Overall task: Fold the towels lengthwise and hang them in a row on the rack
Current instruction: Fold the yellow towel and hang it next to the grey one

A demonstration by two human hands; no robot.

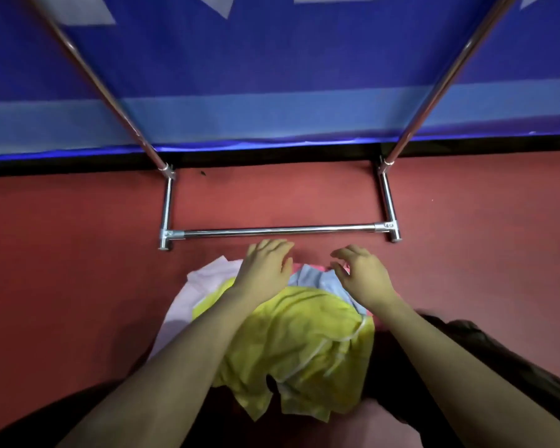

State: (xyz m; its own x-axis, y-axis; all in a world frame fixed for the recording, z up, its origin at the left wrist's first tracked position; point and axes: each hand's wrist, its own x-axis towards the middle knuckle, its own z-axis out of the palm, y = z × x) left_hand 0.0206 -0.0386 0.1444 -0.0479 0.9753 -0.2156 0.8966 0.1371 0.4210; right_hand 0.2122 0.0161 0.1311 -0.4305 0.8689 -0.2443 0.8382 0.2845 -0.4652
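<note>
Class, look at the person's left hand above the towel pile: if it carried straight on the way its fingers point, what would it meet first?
Probably the rack's bottom crossbar on the red floor, just beyond the left hand. Height is unclear, so it might pass over it.

Two bare forearms reach forward from the bottom corners of the view, angling inward toward each other. The left hand [265, 268] is held palm down, its fingers extended forward and lying close together, the thumb spread to the inner side. The right hand [362, 274] is also palm down, its fingers loosely curled and slightly spread, gripping nothing. The two hands sit near each other, apart, at about the same height.
</note>
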